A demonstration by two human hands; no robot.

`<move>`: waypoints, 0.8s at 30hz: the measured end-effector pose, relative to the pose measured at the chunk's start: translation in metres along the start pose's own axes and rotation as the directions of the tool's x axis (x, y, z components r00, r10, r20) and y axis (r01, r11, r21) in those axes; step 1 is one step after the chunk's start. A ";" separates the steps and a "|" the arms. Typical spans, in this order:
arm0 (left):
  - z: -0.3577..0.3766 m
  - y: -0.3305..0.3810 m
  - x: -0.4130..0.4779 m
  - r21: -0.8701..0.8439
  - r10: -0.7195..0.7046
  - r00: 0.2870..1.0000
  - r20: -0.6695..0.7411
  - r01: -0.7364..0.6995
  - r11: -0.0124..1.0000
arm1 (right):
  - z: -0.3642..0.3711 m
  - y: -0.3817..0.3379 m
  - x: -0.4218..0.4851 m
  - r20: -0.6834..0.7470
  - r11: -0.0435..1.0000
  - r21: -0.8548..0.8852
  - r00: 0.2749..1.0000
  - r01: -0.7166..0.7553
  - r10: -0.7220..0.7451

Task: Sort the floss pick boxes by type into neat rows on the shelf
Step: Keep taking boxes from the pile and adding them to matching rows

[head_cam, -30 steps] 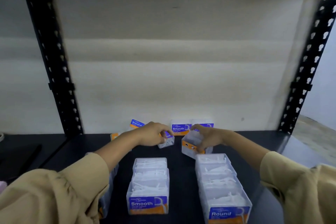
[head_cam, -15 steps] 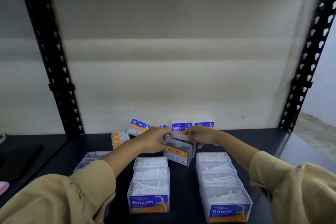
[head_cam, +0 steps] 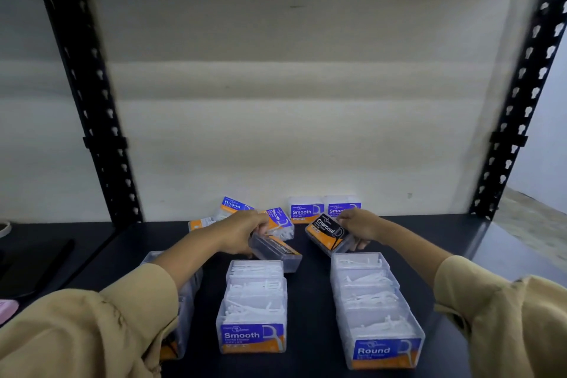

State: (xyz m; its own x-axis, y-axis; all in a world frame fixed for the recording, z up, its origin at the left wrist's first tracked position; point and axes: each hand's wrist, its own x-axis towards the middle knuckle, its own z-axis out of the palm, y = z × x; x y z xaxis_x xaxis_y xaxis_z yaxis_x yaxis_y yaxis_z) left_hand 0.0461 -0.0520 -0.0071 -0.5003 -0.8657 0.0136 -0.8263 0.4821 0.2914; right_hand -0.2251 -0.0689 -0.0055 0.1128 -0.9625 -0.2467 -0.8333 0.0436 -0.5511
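Charcoal floss pick box [head_cam: 328, 232] held tilted in the right hand [head_cam: 362, 225].
A second clear box [head_cam: 276, 252] is gripped by the left hand [head_cam: 242, 232] behind the Smooth row [head_cam: 253, 307].

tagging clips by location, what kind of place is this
Probably a stockroom or shop storage rack: a dark shelf on black slotted metal uprights, stocked with many labelled retail floss pick boxes.
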 end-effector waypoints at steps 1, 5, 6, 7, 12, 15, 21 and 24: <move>0.000 -0.002 0.000 -0.015 -0.018 0.999 0.026 0.019 1.000 | 0.000 0.001 0.001 -0.013 1.000 -0.013 1.000 -0.001 0.001; -0.001 -0.009 0.004 -0.087 -0.123 0.988 0.091 0.131 0.988 | 0.000 0.000 0.000 -0.048 0.997 -0.081 0.999 -0.004 0.001; -0.002 -0.007 0.005 -0.095 -0.139 0.986 0.092 0.148 0.984 | 0.001 -0.002 -0.001 -0.049 0.995 -0.099 0.999 -0.006 0.001; -0.004 -0.004 0.006 -0.105 -0.155 0.984 0.090 0.164 0.981 | 0.001 -0.004 -0.002 -0.042 0.993 -0.121 0.999 -0.004 -0.001; -0.004 0.011 0.012 -0.099 -0.305 0.938 0.166 0.323 0.941 | 0.007 -0.016 -0.006 0.042 0.938 -0.339 0.997 0.073 -0.062; -0.001 0.019 0.013 0.011 -0.464 0.827 0.318 0.486 0.874 | 0.011 -0.021 -0.007 0.113 0.898 -0.434 0.993 0.077 -0.030; 0.001 0.030 0.019 -0.065 -0.508 0.766 0.393 0.574 0.816 | 0.013 -0.021 -0.009 0.107 0.912 -0.406 0.994 0.057 -0.014; 0.001 0.033 0.018 -0.177 -0.496 0.781 0.380 0.588 0.789 | 0.012 -0.017 -0.006 0.099 0.955 -0.294 0.995 0.028 0.001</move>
State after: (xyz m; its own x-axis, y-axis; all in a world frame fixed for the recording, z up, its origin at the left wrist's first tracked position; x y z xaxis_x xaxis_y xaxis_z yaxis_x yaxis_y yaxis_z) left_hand 0.0094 -0.0518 0.0017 -0.0787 -0.8641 -0.4972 -0.9003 -0.1526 0.4077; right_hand -0.2051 -0.0603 -0.0045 0.1649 -0.9312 -0.3251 -0.9521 -0.0642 -0.2990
